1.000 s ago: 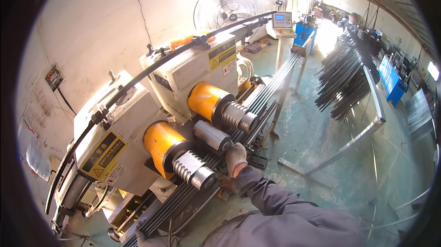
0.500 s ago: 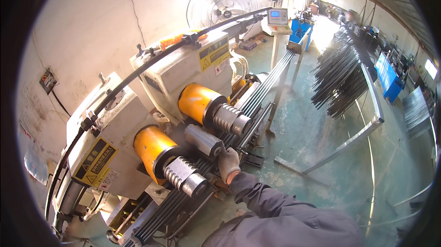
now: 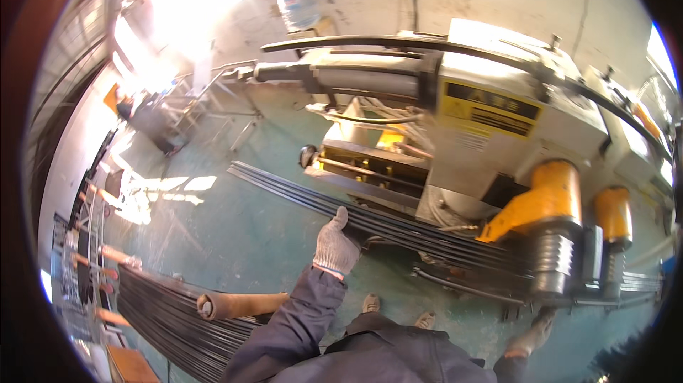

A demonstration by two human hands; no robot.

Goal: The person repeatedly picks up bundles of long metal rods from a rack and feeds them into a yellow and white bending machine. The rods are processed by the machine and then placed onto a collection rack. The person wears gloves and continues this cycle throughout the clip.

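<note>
A bundle of long dark metal bars runs lengthwise across the machine's front, its free ends sticking out to the left. My left hand, in a knitted work glove, grips the bars near their left part; the thumb lies over the upper side and the fingers curl beneath, partly hidden. My right hand, gloved and smeared by motion, is low at the right, just below the machine's front edge. Above it stand an orange cylinder with a ribbed steel die and a grey metal block.
A second orange cylinder stands farther right. A yellow warning label marks the pale machine housing. At lower left lie more dark bars beside a brown roll. Metal stands and a water bottle are farther back.
The view has swung left along the machine. My left hand has come into view on the bars. My right hand has moved from beside the grey block to below the machine's front edge.
</note>
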